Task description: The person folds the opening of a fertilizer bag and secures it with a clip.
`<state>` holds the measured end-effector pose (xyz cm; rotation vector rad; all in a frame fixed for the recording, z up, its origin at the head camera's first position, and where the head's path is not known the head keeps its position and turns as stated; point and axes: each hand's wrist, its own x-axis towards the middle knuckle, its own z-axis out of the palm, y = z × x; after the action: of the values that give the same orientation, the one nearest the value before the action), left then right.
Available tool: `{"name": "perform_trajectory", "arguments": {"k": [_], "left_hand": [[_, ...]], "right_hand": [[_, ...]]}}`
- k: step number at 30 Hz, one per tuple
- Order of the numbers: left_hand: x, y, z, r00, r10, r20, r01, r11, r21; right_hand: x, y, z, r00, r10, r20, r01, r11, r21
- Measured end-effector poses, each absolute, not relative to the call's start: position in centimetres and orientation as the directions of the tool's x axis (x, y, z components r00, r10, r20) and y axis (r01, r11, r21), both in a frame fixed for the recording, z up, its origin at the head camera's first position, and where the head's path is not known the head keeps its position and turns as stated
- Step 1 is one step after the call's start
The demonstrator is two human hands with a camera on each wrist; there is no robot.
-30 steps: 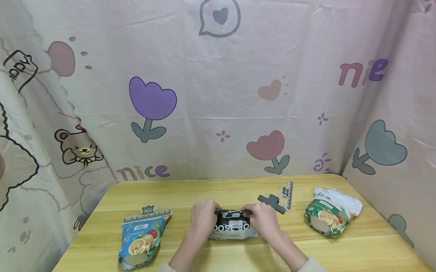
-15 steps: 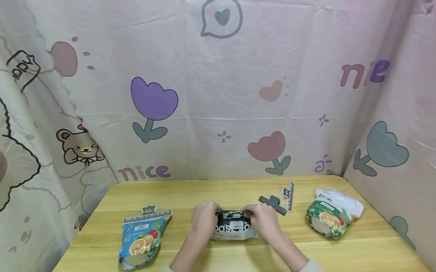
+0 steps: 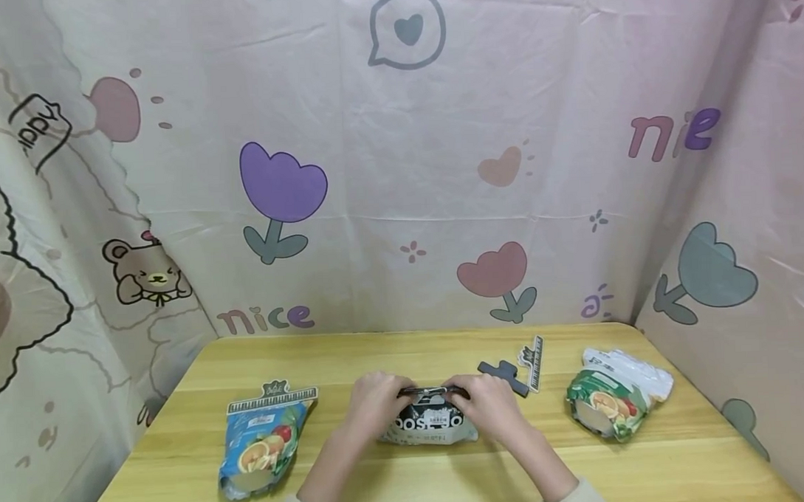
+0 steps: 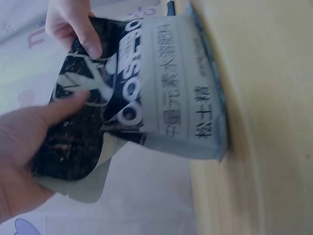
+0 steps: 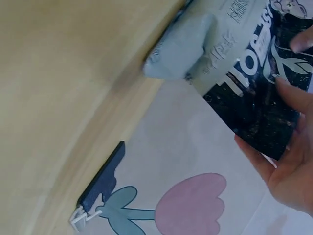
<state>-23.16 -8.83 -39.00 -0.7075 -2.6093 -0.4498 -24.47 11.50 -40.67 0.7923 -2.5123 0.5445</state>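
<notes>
Both hands hold a black-and-grey printed plastic bag (image 3: 427,427) standing at the middle of the table. My left hand (image 3: 374,403) pinches its black top at the left corner, thumb on the near face. At the right corner my right hand (image 3: 485,402) pinches it the same way, as the right wrist view also shows with the thumb on the black panel (image 5: 254,117). In the left wrist view the bag's top flap (image 4: 73,152) hangs between thumb and fingers, and its grey lower part is down at the tabletop.
A blue fruit-print bag (image 3: 259,444) with a patterned bag clip (image 3: 272,396) across its top lies at left. Behind the right hand is another bag clip (image 3: 506,375), dark on one side. A green fruit-print bag (image 3: 607,399) lies at right. Printed curtains (image 3: 399,170) enclose the table (image 3: 352,352).
Both hands have turned slightly at the bag's top, and its upper edge now shows as a narrow dark strip between them. Less of the black panel is visible. The other bags stay put.
</notes>
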Motion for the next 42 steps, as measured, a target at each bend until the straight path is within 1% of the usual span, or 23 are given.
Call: {"name": "perform_trajectory", "arguments": {"k": [4,8,11,14,16,18,22,24,26,30,32,36,39,42], "left_hand": [[-23.5,-9.2,-38.4,-0.756,0.476,0.449,0.610,0.761,0.220],[-23.7,-9.5,-37.9,-0.723,0.510,0.466,0.645,0.741,0.189],[-23.8,-9.5,-37.8,-0.716,0.514,0.473,0.647,0.743,0.171],[-24.1,-9.5,-37.7,-0.721,0.511,0.468,0.644,0.745,0.177],[-24.3,-9.6,-37.8,-0.730,0.512,0.453,0.642,0.741,0.197],[-24.4,-9.8,-37.7,-0.750,0.505,0.427,0.634,0.733,0.246],[-24.6,-10.8,-37.6,-0.813,0.465,0.351,0.579,0.713,0.396],[-24.7,-11.4,-37.6,-0.834,0.441,0.331,0.551,0.701,0.453],[-24.8,-11.7,-37.5,-0.842,0.429,0.326,0.539,0.688,0.486],[-25.1,-11.7,-37.6,-0.830,0.424,0.361,0.556,0.677,0.482],[-25.1,-11.6,-37.6,-0.829,0.423,0.367,0.558,0.672,0.486],[-24.9,-11.4,-37.6,-0.838,0.416,0.353,0.544,0.679,0.492],[-24.8,-11.0,-37.8,-0.829,0.433,0.355,0.556,0.713,0.428],[-24.8,-10.7,-37.9,-0.806,0.452,0.382,0.578,0.740,0.345]], "right_hand": [[-24.6,11.3,-40.1,-0.684,-0.480,0.550,-0.672,0.707,-0.219],[-24.9,11.1,-39.7,-0.634,-0.506,0.585,-0.717,0.669,-0.198],[-25.0,11.1,-39.7,-0.612,-0.501,0.612,-0.727,0.662,-0.184],[-25.1,11.1,-39.7,-0.603,-0.496,0.624,-0.729,0.661,-0.178],[-25.0,11.2,-39.6,-0.613,-0.496,0.615,-0.722,0.668,-0.182],[-25.0,11.3,-39.5,-0.653,-0.490,0.578,-0.700,0.682,-0.212],[-25.2,12.1,-39.4,-0.733,-0.455,0.506,-0.636,0.723,-0.270],[-25.3,12.4,-39.5,-0.745,-0.437,0.504,-0.621,0.729,-0.286],[-25.5,12.7,-39.7,-0.732,-0.429,0.529,-0.628,0.726,-0.281],[-25.9,12.7,-39.9,-0.692,-0.424,0.584,-0.653,0.712,-0.257],[-26.0,12.7,-40.0,-0.688,-0.425,0.588,-0.654,0.714,-0.250],[-25.8,12.7,-39.9,-0.731,-0.418,0.540,-0.625,0.727,-0.283],[-25.5,12.6,-39.7,-0.764,-0.410,0.498,-0.596,0.745,-0.300],[-25.3,12.3,-39.5,-0.772,-0.417,0.479,-0.586,0.758,-0.286]]}}
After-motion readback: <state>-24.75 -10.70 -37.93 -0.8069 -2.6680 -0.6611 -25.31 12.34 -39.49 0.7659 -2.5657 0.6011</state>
